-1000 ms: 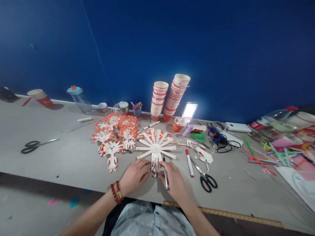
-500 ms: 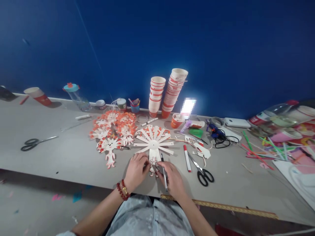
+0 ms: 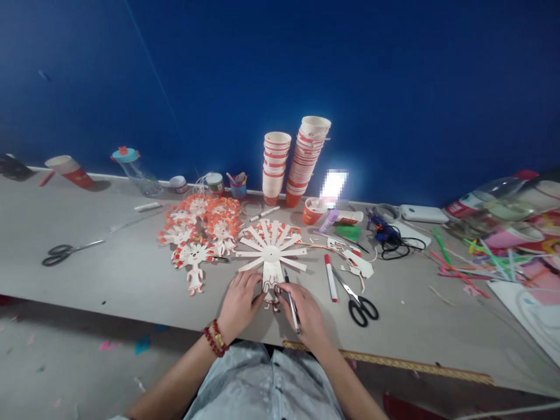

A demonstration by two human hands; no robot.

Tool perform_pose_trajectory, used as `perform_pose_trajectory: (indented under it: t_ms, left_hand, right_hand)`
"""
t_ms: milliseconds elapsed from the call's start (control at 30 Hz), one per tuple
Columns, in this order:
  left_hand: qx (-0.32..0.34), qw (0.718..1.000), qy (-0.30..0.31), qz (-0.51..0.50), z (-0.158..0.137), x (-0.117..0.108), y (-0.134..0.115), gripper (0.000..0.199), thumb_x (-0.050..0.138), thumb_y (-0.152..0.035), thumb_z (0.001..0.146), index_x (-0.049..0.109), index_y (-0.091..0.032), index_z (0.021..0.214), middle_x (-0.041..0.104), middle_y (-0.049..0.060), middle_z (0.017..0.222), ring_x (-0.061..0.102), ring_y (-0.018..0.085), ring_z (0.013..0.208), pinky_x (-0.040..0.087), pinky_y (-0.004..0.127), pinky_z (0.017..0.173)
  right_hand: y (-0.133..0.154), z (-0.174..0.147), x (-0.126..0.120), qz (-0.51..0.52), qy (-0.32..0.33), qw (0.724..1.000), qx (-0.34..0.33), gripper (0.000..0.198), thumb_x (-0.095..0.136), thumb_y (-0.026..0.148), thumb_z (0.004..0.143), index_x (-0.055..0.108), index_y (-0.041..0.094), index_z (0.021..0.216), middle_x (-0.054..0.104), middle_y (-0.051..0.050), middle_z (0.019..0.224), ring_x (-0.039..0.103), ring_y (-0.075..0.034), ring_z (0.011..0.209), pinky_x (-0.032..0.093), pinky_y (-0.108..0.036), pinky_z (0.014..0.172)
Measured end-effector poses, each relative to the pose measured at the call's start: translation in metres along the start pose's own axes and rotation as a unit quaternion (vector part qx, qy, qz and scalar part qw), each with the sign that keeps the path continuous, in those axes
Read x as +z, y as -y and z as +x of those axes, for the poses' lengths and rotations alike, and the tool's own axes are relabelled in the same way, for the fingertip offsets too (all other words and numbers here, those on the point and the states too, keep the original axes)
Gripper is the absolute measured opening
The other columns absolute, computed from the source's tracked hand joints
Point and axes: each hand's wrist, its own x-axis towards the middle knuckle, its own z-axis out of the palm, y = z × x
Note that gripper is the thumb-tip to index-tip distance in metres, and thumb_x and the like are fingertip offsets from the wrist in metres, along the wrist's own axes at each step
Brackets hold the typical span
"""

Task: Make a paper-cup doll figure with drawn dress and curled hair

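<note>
A white paper cutout (image 3: 271,255) lies flat in front of me, its strips fanned out from a round centre and a wider tab pointing toward me. On that tab is a small paper doll body (image 3: 272,288) with dark red outlines. My left hand (image 3: 240,302) curls at the left edge of the tab, thumb and fingertips closed on it. A black and silver pen (image 3: 293,310) is tucked in my right hand (image 3: 307,315), whose fingertips touch the right side of the doll body. Finished-looking orange-fringed paper dolls (image 3: 195,256) lie in a group to the left.
Two tall paper cup stacks (image 3: 272,175) stand by the blue wall beside a glowing phone (image 3: 335,188). Black-handled scissors (image 3: 359,306) and a red-capped marker (image 3: 330,279) lie to the right. More scissors (image 3: 65,251) rest far left; pipe cleaners (image 3: 459,271) clutter the right.
The camera view has shifted slightly. Both hands stay around the tab and doll body, with only small finger movement; the pen remains in my right hand.
</note>
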Motion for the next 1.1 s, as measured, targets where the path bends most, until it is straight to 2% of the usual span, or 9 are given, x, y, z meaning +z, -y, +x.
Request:
perform_pose_trajectory:
  t_ms: [300,533,767,967,1100]
  left_hand:
    - [0.014,1.000,0.020,-0.014,-0.0038,-0.0053,-0.0007,0.028,0.053,-0.018,0.091,0.054,-0.020,0.118,0.056,0.011,0.123,0.052,0.027,0.115,0.047,0.045,0.096]
    - [0.022,0.999,0.033,0.018,-0.0045,-0.0060,-0.0015,0.028,0.049,-0.017,0.093,0.060,-0.023,0.118,0.057,0.010,0.126,0.052,0.027,0.114,0.049,0.046,0.094]
    - [0.037,0.997,0.052,0.041,-0.0047,-0.0051,-0.0006,0.033,0.050,-0.017,0.091,0.059,-0.025,0.122,0.053,0.007,0.136,0.048,0.029,0.120,0.046,0.049,0.098]
    - [0.012,1.000,0.024,-0.002,-0.0048,-0.0042,0.0032,0.029,0.051,-0.021,0.092,0.054,-0.021,0.121,0.055,0.012,0.129,0.052,0.028,0.118,0.047,0.047,0.097]
    - [0.002,1.000,-0.002,-0.018,-0.0049,-0.0020,0.0040,0.019,0.053,-0.027,0.093,0.055,-0.020,0.111,0.057,0.012,0.122,0.054,0.027,0.116,0.047,0.046,0.097]
  right_hand:
    - [-0.0020,0.0001,0.0027,-0.007,-0.002,1.000,0.005,0.025,0.050,0.020,0.093,0.056,0.022,0.117,0.068,-0.008,0.108,0.065,-0.023,0.098,0.053,-0.036,0.085]
    - [-0.0012,-0.0005,0.0029,-0.011,-0.008,1.000,0.011,0.023,0.049,0.023,0.095,0.057,0.023,0.116,0.069,-0.008,0.107,0.066,-0.022,0.097,0.053,-0.036,0.085]
    - [-0.0003,0.0009,-0.0002,-0.009,0.010,1.000,0.021,0.022,0.045,0.026,0.098,0.058,0.024,0.115,0.069,-0.007,0.108,0.065,-0.022,0.099,0.053,-0.036,0.087]
    - [-0.0014,0.0016,-0.0004,0.002,0.010,1.000,0.021,0.024,0.046,0.025,0.097,0.059,0.024,0.117,0.069,-0.007,0.108,0.066,-0.023,0.100,0.053,-0.036,0.087]
    - [-0.0022,0.0006,0.0010,0.006,0.015,1.000,0.018,0.025,0.049,0.024,0.096,0.057,0.024,0.120,0.069,-0.008,0.111,0.064,-0.023,0.102,0.052,-0.037,0.089]
